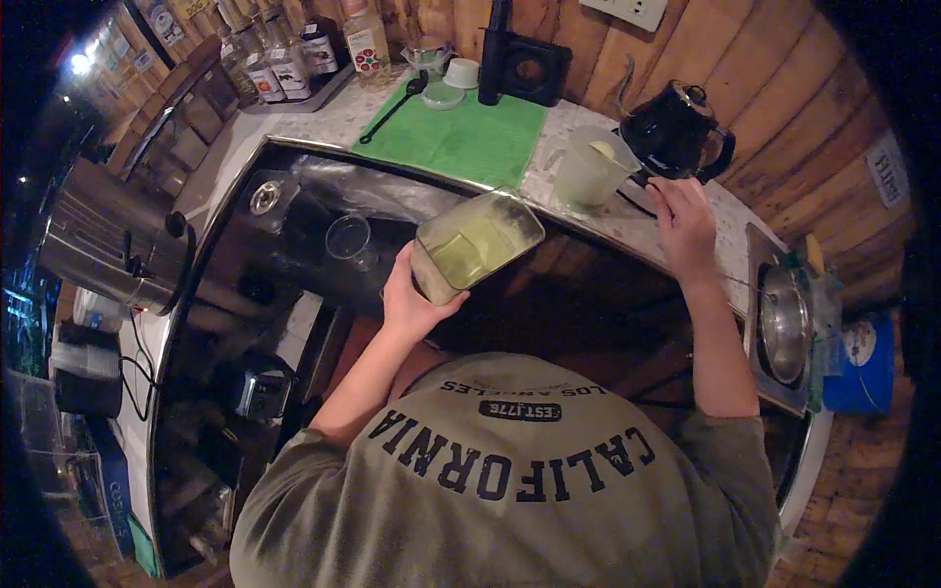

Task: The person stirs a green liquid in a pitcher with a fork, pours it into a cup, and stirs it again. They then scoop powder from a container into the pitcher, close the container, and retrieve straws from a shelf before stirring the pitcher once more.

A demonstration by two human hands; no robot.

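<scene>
My left hand is wrapped round the lower end of a clear rectangular container, which is tilted and holds something yellow-green. On the counter at the right, my right hand has its fingers pressed together beside a translucent pitcher. A pale green piece shows at the pitcher's mouth. What my right fingers grip, perhaps a thin dark handle, is too small to make out. Behind the pitcher stands a black kettle with a curved spout.
A green cloth bears a black spoon and a white cup. Bottles stand at the back left. A clear cup sits left of the container. Further right are a metal bowl and a blue bucket.
</scene>
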